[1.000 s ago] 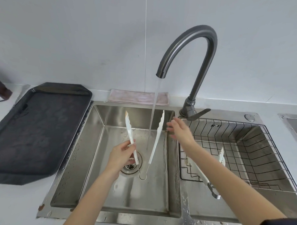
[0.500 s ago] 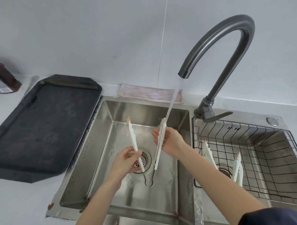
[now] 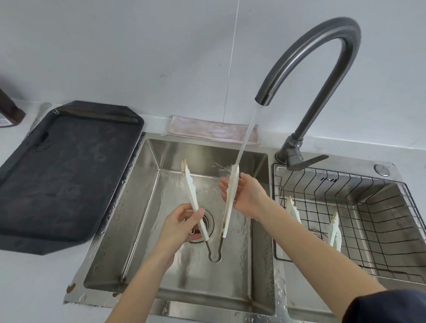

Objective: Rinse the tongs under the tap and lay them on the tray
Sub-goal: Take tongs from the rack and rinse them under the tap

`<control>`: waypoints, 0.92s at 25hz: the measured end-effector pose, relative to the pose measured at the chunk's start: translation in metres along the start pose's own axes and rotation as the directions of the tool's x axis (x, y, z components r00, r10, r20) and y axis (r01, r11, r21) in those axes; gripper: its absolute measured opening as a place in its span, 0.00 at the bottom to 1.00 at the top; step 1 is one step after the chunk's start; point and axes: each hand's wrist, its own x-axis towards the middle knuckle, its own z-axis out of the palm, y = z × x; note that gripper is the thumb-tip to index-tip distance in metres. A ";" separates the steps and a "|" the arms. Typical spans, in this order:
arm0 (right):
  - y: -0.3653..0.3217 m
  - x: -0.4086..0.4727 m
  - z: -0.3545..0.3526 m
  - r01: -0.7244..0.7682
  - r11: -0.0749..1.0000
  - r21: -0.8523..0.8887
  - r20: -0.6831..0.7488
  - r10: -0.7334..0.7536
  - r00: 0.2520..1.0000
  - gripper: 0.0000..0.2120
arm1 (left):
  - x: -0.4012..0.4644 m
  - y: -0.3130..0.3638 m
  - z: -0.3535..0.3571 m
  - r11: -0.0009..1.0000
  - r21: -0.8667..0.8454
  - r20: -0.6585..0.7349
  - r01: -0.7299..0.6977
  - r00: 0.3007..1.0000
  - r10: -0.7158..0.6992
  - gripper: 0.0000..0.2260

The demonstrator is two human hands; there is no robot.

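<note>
While water from the tap (image 3: 306, 58) strikes the tongs (image 3: 230, 198) over the sink (image 3: 146, 207), the left hand (image 3: 179, 228) pinches one arm and the right hand (image 3: 244, 194) rubs the other; turn both arms through the stream before moving to the tray (image 3: 60, 174).

We list a folded pale pink cloth (image 3: 213, 132) on the counter behind the steel basin, and a black wire basket (image 3: 365, 217) in the right basin. We note a dark brown bottle (image 3: 2, 108) at far left.
</note>
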 end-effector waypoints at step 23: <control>-0.027 -0.018 0.022 0.304 0.943 -0.133 0.097 -0.293 0.951 0.12 | 0.019 0.009 0.028 0.996 -0.062 0.088 0.072 0.994 -0.066 0.08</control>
